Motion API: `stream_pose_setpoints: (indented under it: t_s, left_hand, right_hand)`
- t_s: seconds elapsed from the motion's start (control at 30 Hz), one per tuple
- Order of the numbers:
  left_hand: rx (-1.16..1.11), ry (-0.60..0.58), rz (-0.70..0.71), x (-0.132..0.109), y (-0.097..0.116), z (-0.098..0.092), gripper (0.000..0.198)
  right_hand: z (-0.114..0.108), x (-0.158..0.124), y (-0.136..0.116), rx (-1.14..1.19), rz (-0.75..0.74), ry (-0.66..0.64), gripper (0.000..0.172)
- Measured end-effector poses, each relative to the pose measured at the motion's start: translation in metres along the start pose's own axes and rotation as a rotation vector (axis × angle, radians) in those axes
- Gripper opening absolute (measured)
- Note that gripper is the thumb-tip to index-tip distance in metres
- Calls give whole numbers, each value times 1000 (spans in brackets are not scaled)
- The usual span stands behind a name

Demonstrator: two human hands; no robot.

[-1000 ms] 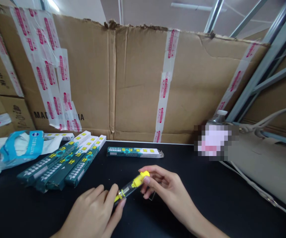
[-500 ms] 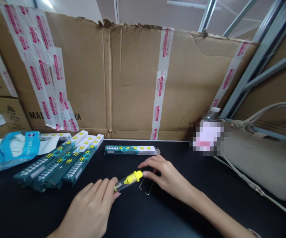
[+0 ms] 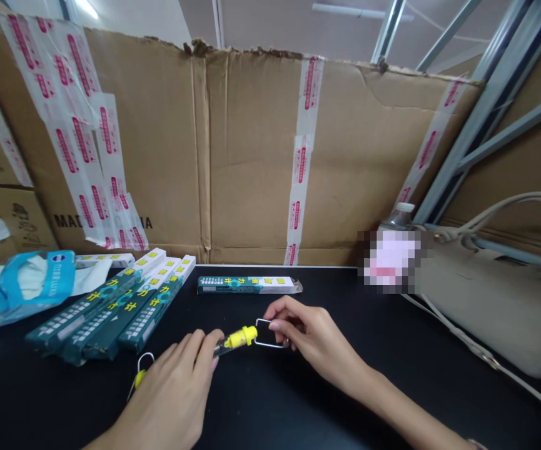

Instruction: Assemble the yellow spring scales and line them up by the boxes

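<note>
- L hand (image 3: 171, 390): low on worktop (image 3: 345, 406), fingers curled, tips pinching the L end of a clear plastic tube (image 3: 221, 350); hand mostly closed, has hold of tube.
- Tube lies roughly level above worktop, between both hands, w/ yellow cap (image 3: 242, 337) on its R end.
- R hand (image 3: 310, 331): part-curled, thumb & fingers closed on far end of a thin wire loop (image 3: 263, 333); not a full fist.
- Loop's near end sits right by yellow cap; can't tell if joined.
- Small yellow clip w/ wire ring (image 3: 139, 374) lies just beside L hand, on its far side, partly hidden by it.
- Stack of teal-and-white boxes (image 3: 104, 309) lies fanned out on worktop, L of hands, yellow labels at far ends.
- One more teal box (image 3: 249, 285) lies flat near back edge, behind the tube.
- Blue-and-white plastic bag (image 3: 30, 281) by stack, far L.
- Beige handbag (image 3: 495, 294) at R, w/ pale straps; blurred patch (image 3: 389, 262) next to it, bottle cap (image 3: 401, 214) above.
- Cardboard sheet (image 3: 251, 156) stands behind worktop, w/ clear pink-printed packing tape (image 3: 302, 162); metal shelf frame (image 3: 486, 112) at upper R.
</note>
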State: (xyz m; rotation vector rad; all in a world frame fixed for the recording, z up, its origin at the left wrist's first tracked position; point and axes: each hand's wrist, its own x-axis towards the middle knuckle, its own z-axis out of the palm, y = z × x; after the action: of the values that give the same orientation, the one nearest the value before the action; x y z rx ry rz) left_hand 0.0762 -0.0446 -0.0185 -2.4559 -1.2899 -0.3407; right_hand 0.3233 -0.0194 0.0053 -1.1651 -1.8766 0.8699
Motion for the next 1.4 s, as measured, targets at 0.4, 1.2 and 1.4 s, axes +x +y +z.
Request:
stream_pose_setpoints:
  t_s: [0.4, 1.2, 1.4]
  left_hand:
    - [81, 139, 116, -1, 2, -1, 50]
    - [13, 107, 21, -2, 5, -7, 27]
    - [-14, 42, 25, 0, 6, -7, 13]
  right_hand:
    - [22, -14, -3, -363, -360, 51, 25]
    - [26, -16, -12, -923, -818, 58, 21]
    - [25, -17, -13, -989, -895, 71, 26]
